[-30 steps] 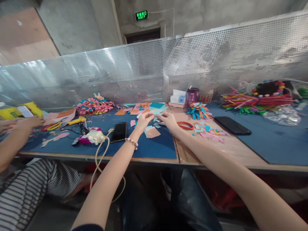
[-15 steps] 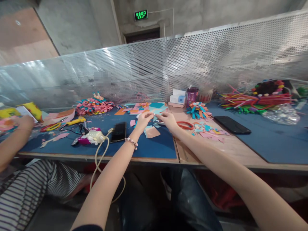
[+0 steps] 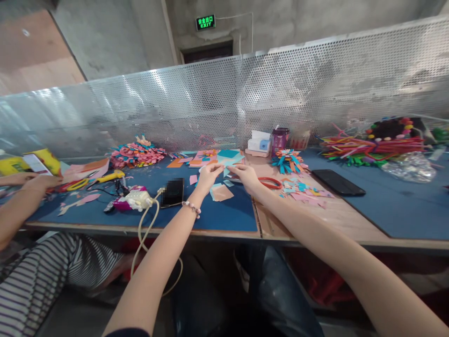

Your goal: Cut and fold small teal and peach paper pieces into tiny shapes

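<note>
My left hand (image 3: 209,175) and my right hand (image 3: 244,176) meet over the blue mat (image 3: 224,213), both pinching a small light-blue paper piece (image 3: 228,164) between their fingertips. A bead bracelet sits on my left wrist. Below the hands lie an orange paper square (image 3: 222,193) and small pink and blue scraps. A stack of coloured paper sheets (image 3: 213,157) lies just beyond the hands.
A phone (image 3: 173,192) and a glue gun with cord (image 3: 135,198) lie left of my hands. Red scissors (image 3: 270,183), paper scraps, a black phone (image 3: 338,183) and pipe cleaners (image 3: 368,145) sit to the right. Another person's arm (image 3: 17,201) works at far left. A perforated metal screen (image 3: 315,84) backs the table.
My hands stay together on the paper piece, shifting only slightly. The other person's hand at far left has moved back down onto the table.
</note>
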The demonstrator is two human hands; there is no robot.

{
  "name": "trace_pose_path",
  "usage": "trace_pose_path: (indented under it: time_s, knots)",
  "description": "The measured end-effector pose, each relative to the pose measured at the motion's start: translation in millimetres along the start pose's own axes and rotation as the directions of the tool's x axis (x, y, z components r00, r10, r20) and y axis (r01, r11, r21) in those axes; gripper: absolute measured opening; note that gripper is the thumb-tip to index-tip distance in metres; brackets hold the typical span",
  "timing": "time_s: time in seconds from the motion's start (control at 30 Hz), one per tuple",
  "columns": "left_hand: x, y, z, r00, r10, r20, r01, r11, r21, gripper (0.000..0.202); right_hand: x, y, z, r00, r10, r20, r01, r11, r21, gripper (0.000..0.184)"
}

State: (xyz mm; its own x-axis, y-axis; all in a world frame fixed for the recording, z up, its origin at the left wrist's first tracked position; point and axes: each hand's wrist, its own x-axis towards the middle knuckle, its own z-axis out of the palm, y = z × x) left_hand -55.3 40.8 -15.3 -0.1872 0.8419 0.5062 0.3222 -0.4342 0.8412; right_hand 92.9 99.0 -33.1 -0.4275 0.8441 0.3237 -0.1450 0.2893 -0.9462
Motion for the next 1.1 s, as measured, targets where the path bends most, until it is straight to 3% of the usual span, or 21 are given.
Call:
trace_pose_path:
  time_s: [0.8,1.1]
  knots:
    - [1.0,-0.4,0.9,1.000,0.004,0.003,-0.004,1.000,-0.008,0.029,-0.8,-9.1,2.2,0.995,0.086,-0.054,-0.075,0.979,0.189,0.029]
    - [2.1,-4.0,-2.2,0.999,-0.018,-0.038,0.018,1.000,0.006,0.033,2.5,-3.8,-2.6,0.996,0.072,-0.049,-0.065,0.991,0.118,0.027]
